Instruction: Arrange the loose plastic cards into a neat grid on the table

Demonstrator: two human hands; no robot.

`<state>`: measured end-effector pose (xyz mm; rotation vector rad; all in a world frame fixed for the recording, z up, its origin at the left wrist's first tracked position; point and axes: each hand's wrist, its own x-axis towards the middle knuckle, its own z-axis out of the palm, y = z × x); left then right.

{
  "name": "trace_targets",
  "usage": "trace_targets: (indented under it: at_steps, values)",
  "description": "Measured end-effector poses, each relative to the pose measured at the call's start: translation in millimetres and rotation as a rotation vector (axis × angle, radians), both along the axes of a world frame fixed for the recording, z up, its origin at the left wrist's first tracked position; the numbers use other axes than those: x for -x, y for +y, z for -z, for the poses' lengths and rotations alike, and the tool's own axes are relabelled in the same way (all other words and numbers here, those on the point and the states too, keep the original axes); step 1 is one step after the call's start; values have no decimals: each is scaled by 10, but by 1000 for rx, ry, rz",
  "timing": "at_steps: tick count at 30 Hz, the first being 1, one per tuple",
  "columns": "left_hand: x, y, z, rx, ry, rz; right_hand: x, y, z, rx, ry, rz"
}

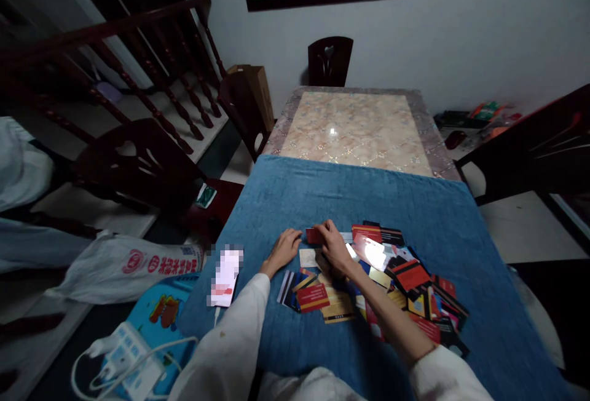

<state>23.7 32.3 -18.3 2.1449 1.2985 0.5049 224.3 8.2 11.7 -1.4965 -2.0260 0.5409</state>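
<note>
My right hand (pixel 335 247) pinches a dark red card (pixel 314 236) by its right side, just above the blue cloth (pixel 313 189). To the left of that card rests my left hand (pixel 284 248), its fingers loosely bent on the cloth and holding nothing that I can see. A pale card (pixel 308 258) lies just below the red one, partly covered by my right hand. Nearer to me is a small fanned group of cards with a red card (pixel 312 297) on top. Beneath and beyond my right forearm spreads a loose heap of cards, with a red-and-black card (pixel 412 275) among them.
A phone (pixel 225 277) with a lit screen and a cable lies at the cloth's left edge. A power strip (pixel 131 361) sits on a blue stool (pixel 159 309) at lower left. Dark wooden chairs (pixel 329 59) surround the table, whose patterned far end (pixel 354 121) is uncovered.
</note>
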Motion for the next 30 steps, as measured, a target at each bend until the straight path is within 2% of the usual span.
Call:
trace_targets:
  at_steps: [4, 7, 11, 16, 30]
  values:
    - [-99, 27, -46, -4, -122, -32, -47, 86, -93, -7, -213, -79]
    - [-179, 49, -58, -5, -178, -39, -67, 146, -98, 9, -271, -108]
    - [-276, 75, -29, -11, -192, -47, -66, 186, -18, 40, -226, -108]
    - [-352, 98, 44, -6, -152, -39, -14, 205, 98, 47, -169, -36]
    - [-340, 150, 140, 52, -133, -71, 10, 161, 285, 27, -205, -58]
